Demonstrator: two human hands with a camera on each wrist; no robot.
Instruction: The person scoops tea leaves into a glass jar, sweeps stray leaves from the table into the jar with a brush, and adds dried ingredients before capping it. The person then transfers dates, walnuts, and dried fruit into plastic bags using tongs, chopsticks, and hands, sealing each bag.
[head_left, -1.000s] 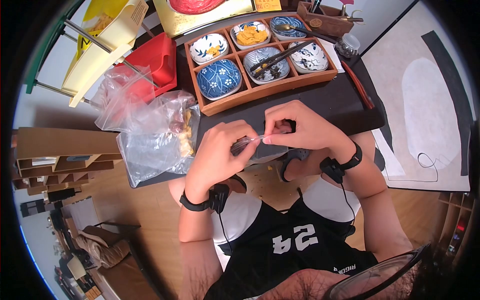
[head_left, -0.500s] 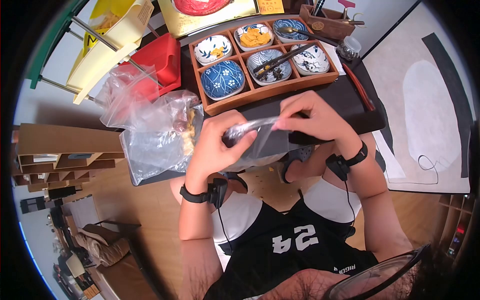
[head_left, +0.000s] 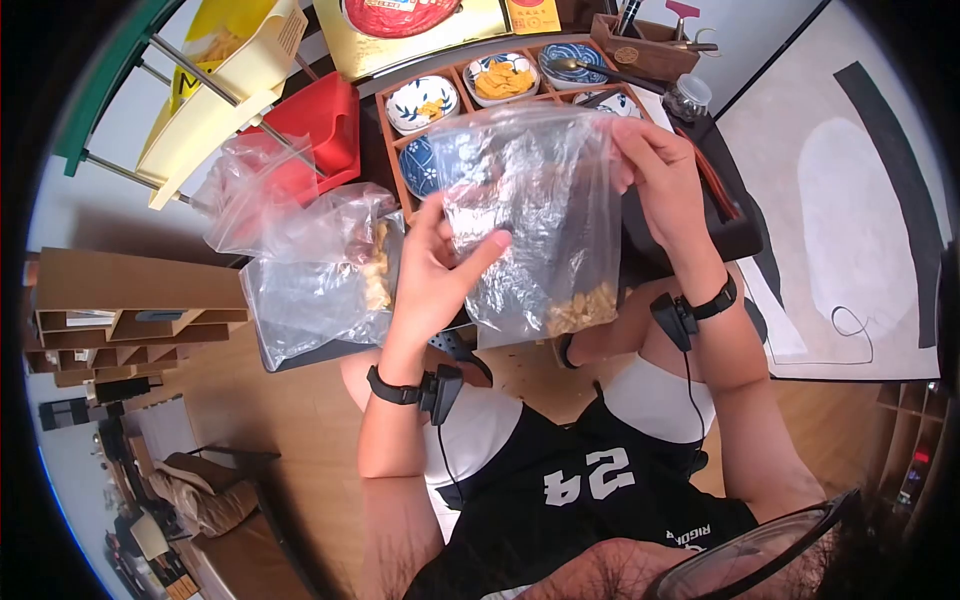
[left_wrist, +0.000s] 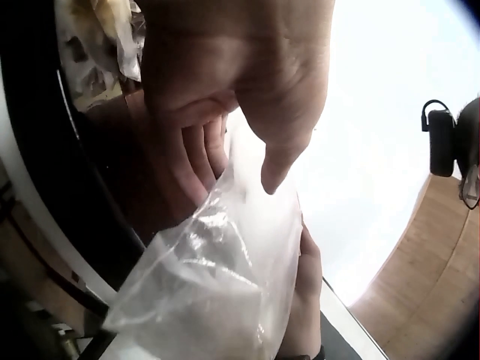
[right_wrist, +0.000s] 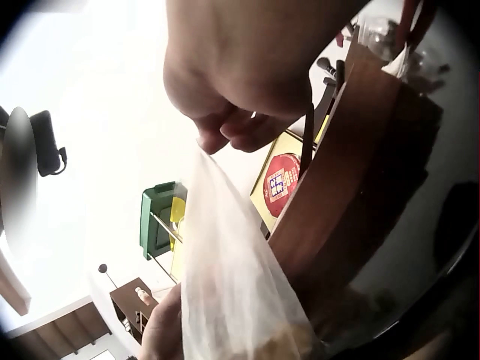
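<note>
A clear plastic bag (head_left: 540, 215) hangs upright between both hands, with tan dried pieces (head_left: 585, 310) gathered in its lower right corner. My right hand (head_left: 665, 180) pinches the bag's top right corner between thumb and fingertips. On the left edge, my left hand (head_left: 435, 270) holds the bag, thumb in front and the other fingers behind. In the left wrist view, the film (left_wrist: 217, 277) spreads below the left hand (left_wrist: 232, 82). The bag overlaps the front of a wooden divided tray (head_left: 388, 160), hiding the middle front bowl and part of the blue flowered bowl (head_left: 418, 168).
Other plastic bags (head_left: 310, 290) lie on the table's left side, one with yellowish pieces. Behind them stand a red bin (head_left: 330, 120) and a cream rack (head_left: 215, 140). A small lidded jar (head_left: 688, 97) and a wooden holder (head_left: 650, 50) are at back right.
The bag, earlier bunched low between the hands, is now raised and spread out flat. My right hand has moved up and to the right with its corner; the left hand has shifted slightly.
</note>
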